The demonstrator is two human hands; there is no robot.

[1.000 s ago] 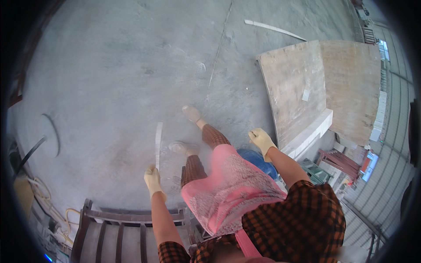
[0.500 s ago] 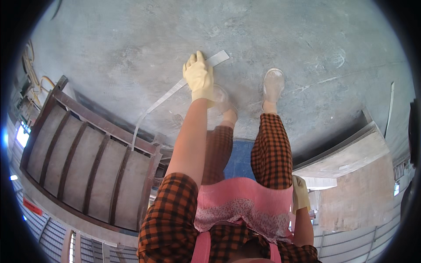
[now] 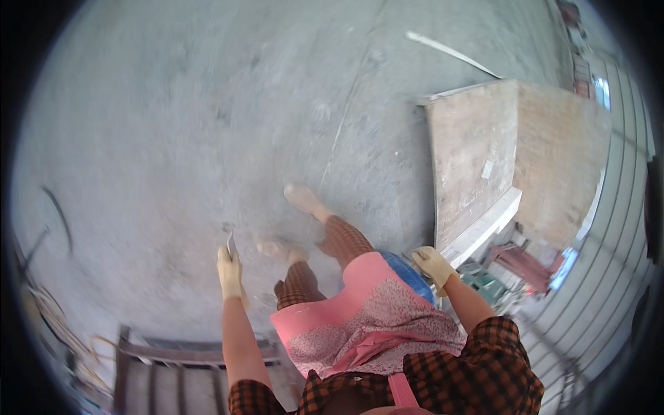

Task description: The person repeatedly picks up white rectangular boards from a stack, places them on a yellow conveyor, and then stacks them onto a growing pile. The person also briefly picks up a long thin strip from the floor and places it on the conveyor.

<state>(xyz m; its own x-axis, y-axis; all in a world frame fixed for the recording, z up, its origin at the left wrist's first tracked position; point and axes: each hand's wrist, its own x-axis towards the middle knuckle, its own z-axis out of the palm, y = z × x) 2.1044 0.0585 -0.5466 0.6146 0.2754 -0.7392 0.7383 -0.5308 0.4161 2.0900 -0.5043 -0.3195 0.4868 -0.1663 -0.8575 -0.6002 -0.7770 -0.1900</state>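
My left hand [image 3: 230, 273], in a pale yellow rubber glove, is closed around a flat light-grey strip [image 3: 232, 243]. One end of the strip sticks out past the fingers, above the concrete floor; the rest is mostly hidden by the hand and arm. On the other side, my gloved right hand [image 3: 433, 268] hangs with its fingers curled in, and nothing shows in it. It is nearest to a blue rounded object [image 3: 409, 275] by my hip and the white ledge of a board structure.
Wooden boards [image 3: 477, 162] stand at the right, with a white ledge [image 3: 484, 225] along the near side. Another pale strip [image 3: 453, 52] lies on the floor beyond. At the lower left is a dark slatted frame [image 3: 197, 356], beside tangled yellowish hoses [image 3: 62, 325].
My body has turned right, so the slatted frame shifts to the lower edge and the boards come further into view. My left hand has lifted the strip from the floor.
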